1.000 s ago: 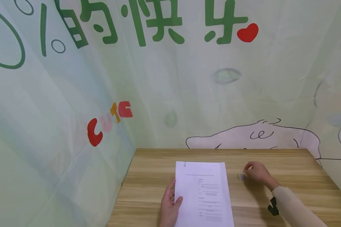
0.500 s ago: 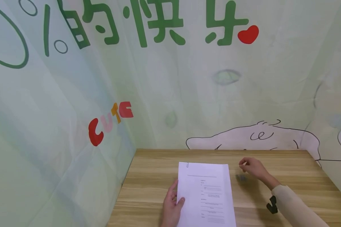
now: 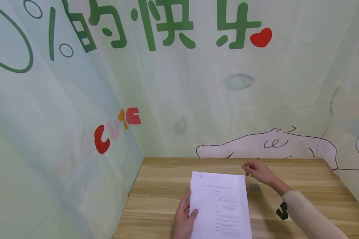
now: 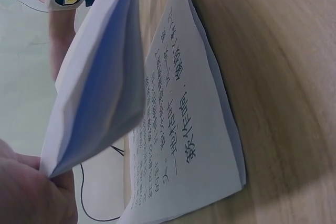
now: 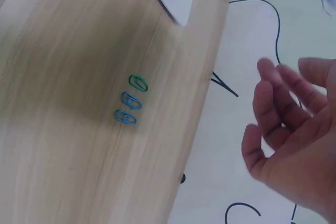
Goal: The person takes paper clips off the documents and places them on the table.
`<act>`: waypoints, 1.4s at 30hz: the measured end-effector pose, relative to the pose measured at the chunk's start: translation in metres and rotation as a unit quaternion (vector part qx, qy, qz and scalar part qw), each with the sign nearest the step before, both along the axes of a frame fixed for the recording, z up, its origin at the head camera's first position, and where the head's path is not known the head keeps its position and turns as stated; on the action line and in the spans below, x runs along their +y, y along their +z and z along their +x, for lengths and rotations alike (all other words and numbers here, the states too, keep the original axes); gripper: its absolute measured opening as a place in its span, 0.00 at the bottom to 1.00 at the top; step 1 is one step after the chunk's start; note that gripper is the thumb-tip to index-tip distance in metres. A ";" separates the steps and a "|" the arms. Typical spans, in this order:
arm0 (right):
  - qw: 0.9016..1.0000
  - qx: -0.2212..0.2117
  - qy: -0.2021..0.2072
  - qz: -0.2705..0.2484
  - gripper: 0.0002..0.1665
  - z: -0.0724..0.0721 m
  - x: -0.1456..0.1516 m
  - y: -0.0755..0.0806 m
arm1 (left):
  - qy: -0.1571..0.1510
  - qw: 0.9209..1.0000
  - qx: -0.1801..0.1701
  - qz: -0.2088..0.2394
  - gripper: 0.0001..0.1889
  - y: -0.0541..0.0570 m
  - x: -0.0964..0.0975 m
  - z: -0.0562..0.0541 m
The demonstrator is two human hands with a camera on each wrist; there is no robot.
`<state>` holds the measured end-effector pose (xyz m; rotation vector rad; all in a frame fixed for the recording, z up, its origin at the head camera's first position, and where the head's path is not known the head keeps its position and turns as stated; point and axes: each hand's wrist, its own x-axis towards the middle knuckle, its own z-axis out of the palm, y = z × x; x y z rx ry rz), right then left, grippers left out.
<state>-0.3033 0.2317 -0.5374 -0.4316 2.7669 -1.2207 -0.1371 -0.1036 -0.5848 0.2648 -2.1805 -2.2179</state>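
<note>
Near the papers (image 3: pixel 207 207), right grip (image 3: pixel 259 172) in open air (pinching? can't tell), left grip (image 3: pixel 184 219) pinching left edge

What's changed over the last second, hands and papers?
The right hand has moved forward and left, from beside the loose paper clips toward the sheets; whether it holds anything is unclear. The left hand shifted the sheets slightly right, grip kept. The corner clip stayed on.

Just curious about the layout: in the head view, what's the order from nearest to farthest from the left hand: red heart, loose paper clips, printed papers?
From the left hand:
1. Printed papers, in its grip.
2. Loose paper clips, on the table to the right.
3. Red heart, high on the backdrop.
</note>
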 end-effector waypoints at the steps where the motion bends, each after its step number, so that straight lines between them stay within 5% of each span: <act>1: 1.000 0.003 0.009 -0.004 0.14 0.000 -0.001 0.002 | -0.001 1.000 0.000 -0.001 0.40 0.000 0.001 0.000; 14: 0.999 0.026 0.038 -0.020 0.18 0.001 -0.022 0.021 | -0.026 0.999 0.025 -0.003 0.39 0.000 0.011 0.005; 42: 0.992 0.037 0.121 -0.010 0.14 -0.003 -0.085 0.044 | -0.001 1.000 0.024 0.009 0.39 0.009 0.028 0.001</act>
